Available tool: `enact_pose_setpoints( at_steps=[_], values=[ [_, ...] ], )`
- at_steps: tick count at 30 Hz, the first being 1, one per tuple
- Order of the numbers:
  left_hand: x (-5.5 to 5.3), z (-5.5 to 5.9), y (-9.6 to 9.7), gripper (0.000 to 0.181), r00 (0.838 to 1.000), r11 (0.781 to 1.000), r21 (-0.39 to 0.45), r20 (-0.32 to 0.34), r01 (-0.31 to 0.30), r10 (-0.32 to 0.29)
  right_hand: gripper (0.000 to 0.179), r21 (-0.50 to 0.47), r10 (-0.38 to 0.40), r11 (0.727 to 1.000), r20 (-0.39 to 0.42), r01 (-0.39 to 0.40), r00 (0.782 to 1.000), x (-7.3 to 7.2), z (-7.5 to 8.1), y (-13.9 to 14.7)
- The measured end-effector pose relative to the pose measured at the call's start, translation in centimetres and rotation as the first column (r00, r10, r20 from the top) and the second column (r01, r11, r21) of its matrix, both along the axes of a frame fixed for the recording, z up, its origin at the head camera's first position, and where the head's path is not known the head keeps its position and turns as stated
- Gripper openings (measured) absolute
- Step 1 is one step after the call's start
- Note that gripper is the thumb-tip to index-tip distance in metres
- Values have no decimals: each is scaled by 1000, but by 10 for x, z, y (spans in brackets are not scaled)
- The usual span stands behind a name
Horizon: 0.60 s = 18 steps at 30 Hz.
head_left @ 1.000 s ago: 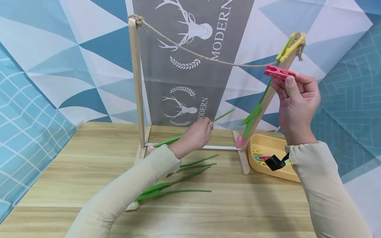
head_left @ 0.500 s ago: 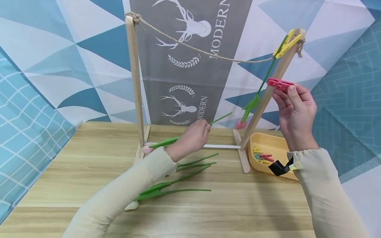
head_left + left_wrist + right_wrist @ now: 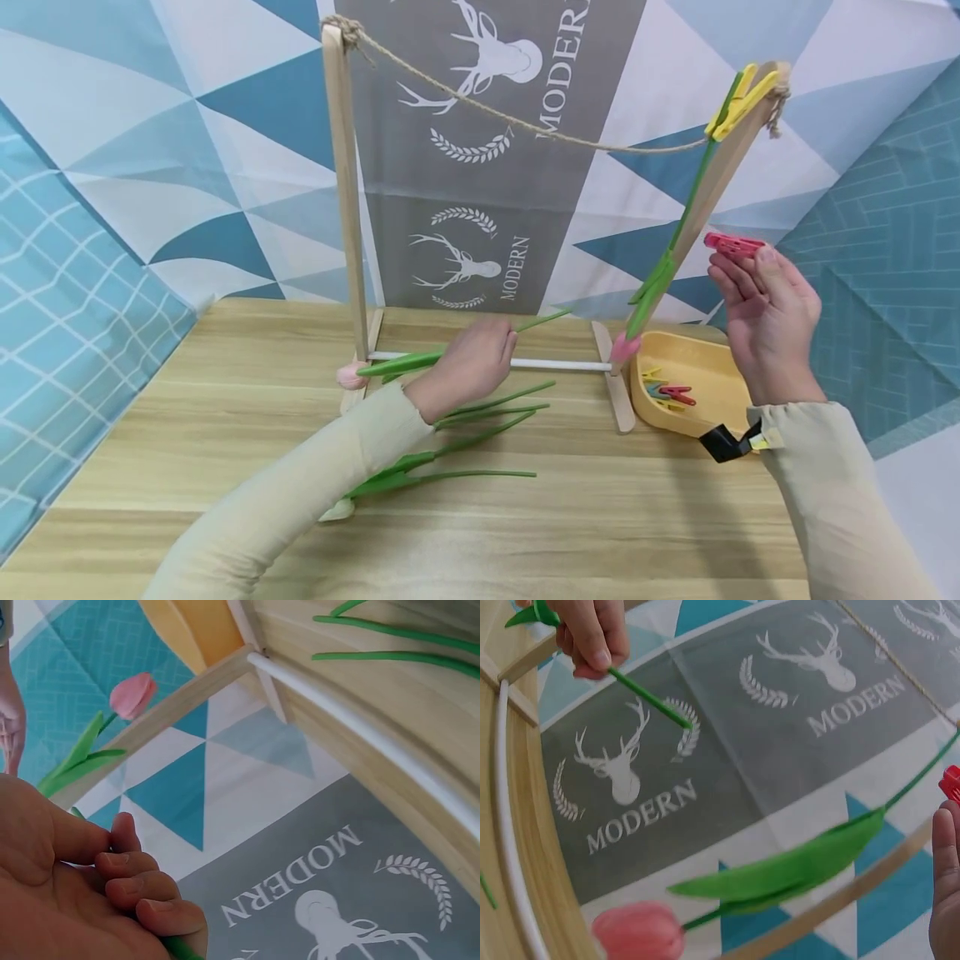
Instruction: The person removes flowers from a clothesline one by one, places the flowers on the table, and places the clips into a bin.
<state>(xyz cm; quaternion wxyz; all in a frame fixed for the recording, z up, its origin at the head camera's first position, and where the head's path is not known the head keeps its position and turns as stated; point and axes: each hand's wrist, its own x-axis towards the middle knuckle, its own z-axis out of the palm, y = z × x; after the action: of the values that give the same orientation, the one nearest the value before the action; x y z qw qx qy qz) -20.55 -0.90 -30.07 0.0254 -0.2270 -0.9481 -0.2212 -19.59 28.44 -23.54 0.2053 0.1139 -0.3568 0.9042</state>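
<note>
My left hand (image 3: 474, 357) grips the green stem of a pale pink tulip (image 3: 351, 375), held level over the white crossbar (image 3: 558, 364). The stem's tip sticks out beyond my fingers to the right. In my right hand (image 3: 776, 321) a red clothespin (image 3: 735, 244) is pinched between thumb and fingers, right of the wooden frame. A pink tulip (image 3: 639, 931) hangs head down beside the right post (image 3: 716, 187), its stem clipped by a yellow clothespin (image 3: 738, 107) near the end of the twine (image 3: 540, 129).
Several tulips lie on the table under my left forearm, with green stems (image 3: 480, 474) and a white bloom (image 3: 339, 509). A yellow tray (image 3: 708, 375) holding several coloured clothespins (image 3: 667, 393) stands at the right post's foot. The left post (image 3: 345, 183) rises behind my left hand.
My right hand has come down and away from the twine with the red clothespin. The hanging tulip has swung. My left hand has lowered slightly to the left with its tulip.
</note>
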Motion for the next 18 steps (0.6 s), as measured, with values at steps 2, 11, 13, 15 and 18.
enact_pose_setpoints(
  at_steps=[2,11,13,15,18],
  values=[
    [1,-4,-2,27,1000,1000,-13,2,-2,2,22,-19,0,1000,28,0,1000,1,-6,6],
    [10,-21,-13,26,999,999,-54,-48,7,-10,12,-130,19,991,189,5,982,5,-38,36],
    [12,-25,-15,26,998,998,-66,-63,4,-8,11,-124,22,992,213,4,977,6,-47,41],
    [12,-28,-17,26,998,997,-79,-70,0,-5,11,-127,29,992,238,1,971,7,-55,46],
    [13,-33,-19,26,999,996,-93,-52,-14,9,9,-145,40,989,273,0,961,7,-66,54]
  ],
)
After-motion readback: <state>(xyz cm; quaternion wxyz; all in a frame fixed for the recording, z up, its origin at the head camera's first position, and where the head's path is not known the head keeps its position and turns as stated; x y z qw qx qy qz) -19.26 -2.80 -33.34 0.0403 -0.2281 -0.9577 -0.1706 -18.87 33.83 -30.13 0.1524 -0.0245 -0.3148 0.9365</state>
